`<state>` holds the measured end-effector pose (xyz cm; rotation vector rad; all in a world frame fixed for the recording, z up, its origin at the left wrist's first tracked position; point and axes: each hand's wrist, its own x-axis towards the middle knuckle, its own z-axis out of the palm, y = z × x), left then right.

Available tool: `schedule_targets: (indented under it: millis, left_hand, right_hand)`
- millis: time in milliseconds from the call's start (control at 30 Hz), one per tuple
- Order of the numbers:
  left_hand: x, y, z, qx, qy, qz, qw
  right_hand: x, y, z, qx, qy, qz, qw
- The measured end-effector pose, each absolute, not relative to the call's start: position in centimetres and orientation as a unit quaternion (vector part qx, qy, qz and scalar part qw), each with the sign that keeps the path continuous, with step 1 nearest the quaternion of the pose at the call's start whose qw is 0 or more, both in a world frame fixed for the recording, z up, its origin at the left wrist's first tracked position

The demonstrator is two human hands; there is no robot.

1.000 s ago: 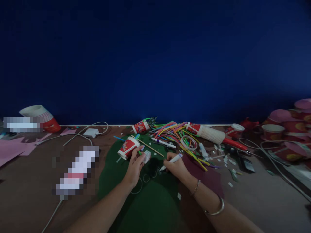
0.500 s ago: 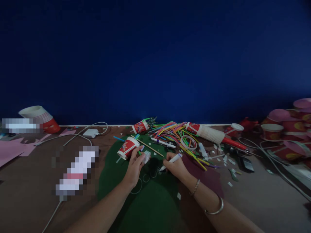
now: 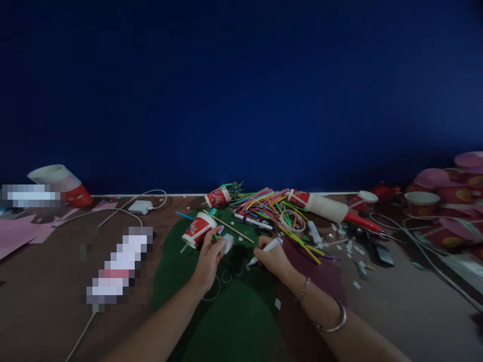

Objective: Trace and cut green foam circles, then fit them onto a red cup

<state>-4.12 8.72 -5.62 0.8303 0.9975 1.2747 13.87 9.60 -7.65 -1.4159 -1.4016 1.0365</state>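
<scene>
My left hand (image 3: 208, 262) is closed round a small whitish round object (image 3: 227, 244) held over a dark green felt sheet (image 3: 234, 317). My right hand (image 3: 272, 259) pinches a white marker (image 3: 265, 250) with its tip down on the felt, beside several small drawn circles (image 3: 227, 276). A red and white paper cup (image 3: 196, 229) lies on its side just beyond my left fingers. A maroon sheet (image 3: 320, 271) lies under my right wrist.
A heap of coloured straws (image 3: 271, 206), a sleeve of stacked cups (image 3: 320, 205), another marker (image 3: 252, 221) and paper scraps lie beyond my hands. More cups stand at far right (image 3: 422, 203) and far left (image 3: 60, 181). A charger with cable (image 3: 141, 206) lies left.
The marker tip and my right hand have crept slightly. My left hand keeps its hold in nearly the same place.
</scene>
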Motion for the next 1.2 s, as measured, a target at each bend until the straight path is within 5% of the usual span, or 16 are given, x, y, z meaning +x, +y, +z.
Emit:
schedule_targets:
  millis: [1200]
  left_hand:
    - [-4.3,8.8,-5.7,0.365,0.418,0.555,0.62]
  right_hand:
    - [15.4,9.8,-7.3,-0.597,-0.524,0.413,0.446]
